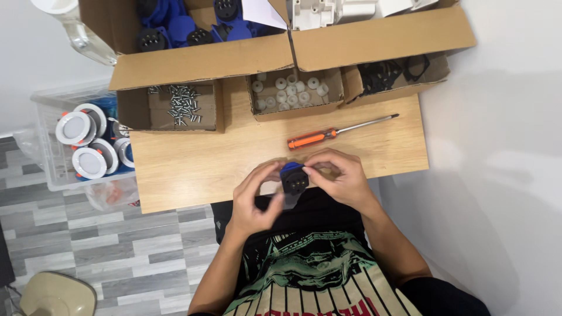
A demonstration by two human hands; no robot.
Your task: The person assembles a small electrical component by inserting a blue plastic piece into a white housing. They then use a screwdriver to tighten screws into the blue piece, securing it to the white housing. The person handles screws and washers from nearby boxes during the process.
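Pale wood-grain table, matt and smooth. Just above it, brown corrugated cardboard boxes, dull and slightly fibrous. Bright metal screws in the box at the table's upper left; white plastic discs in the box beside. Near the table's middle, a screwdriver: glossy orange plastic handle, shiny steel shaft. At the table's near edge, a small part of matt black and blue plastic. Left of the table, a clear plastic bin, glossy.
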